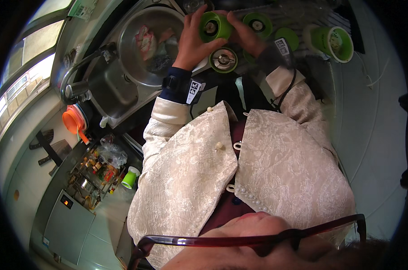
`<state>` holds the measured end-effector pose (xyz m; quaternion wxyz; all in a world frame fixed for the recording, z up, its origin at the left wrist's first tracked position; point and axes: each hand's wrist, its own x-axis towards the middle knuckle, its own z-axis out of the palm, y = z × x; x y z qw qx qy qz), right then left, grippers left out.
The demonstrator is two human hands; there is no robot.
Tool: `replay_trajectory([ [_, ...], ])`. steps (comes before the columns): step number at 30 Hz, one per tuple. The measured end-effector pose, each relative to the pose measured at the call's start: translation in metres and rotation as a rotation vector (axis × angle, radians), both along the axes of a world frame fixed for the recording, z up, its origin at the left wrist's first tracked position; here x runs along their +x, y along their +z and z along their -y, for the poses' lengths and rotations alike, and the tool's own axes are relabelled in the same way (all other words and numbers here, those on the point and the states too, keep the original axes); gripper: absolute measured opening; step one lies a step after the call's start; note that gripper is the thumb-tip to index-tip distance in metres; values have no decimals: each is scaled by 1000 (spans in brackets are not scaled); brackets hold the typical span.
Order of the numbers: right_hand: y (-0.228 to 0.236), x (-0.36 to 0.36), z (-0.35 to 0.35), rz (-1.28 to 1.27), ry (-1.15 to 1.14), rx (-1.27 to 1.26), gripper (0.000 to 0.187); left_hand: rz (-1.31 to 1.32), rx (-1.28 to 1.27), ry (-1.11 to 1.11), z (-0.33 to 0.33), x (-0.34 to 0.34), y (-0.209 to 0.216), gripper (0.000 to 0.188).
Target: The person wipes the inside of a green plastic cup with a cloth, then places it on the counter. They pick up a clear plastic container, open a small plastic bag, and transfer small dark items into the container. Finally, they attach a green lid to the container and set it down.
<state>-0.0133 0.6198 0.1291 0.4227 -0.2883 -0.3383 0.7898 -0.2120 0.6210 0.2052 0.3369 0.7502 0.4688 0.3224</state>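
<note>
Between my hands, near the top of the head view, is a green cup-shaped blender part (223, 28) with a dark round fitting inside. My left hand (191, 42) is closed round its left side, thumb along the near rim. My right hand (245, 37) curls against its right side, partly hidden by the part. Just below lies a green blade base (223, 60) with a shiny metal centre. To the right are another green round part (258, 24), a green disc (288, 38) and a tilted green-and-white blender base (332, 44).
Left of my hands, a large metal basin (127, 36) holds a red-and-white wrapper (145, 42) and dark scraps. It sits by the steel sink (112, 92) and faucet (76, 90). An orange dipper (73, 120), bottle rack (98, 173) and wall knives (51, 148) are farther left.
</note>
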Motion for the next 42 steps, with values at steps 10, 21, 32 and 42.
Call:
replay_trajectory([
  [10, -7, 1, 3, 441, -149, -29, 38, 1098, -403, 469, 6, -19, -35, 59],
  [21, -19, 0, 1, 271, -287, -52, 39, 691, -428, 5, 41, -56, -80, 49],
  [32, -34, 2, -3, 388, -57, 175, 31, 1155, -710, 163, 39, -11, -81, 41],
  [42, -7, 10, -1, 408, -59, 134, 28, 532, -564, 174, 24, -17, -52, 51],
])
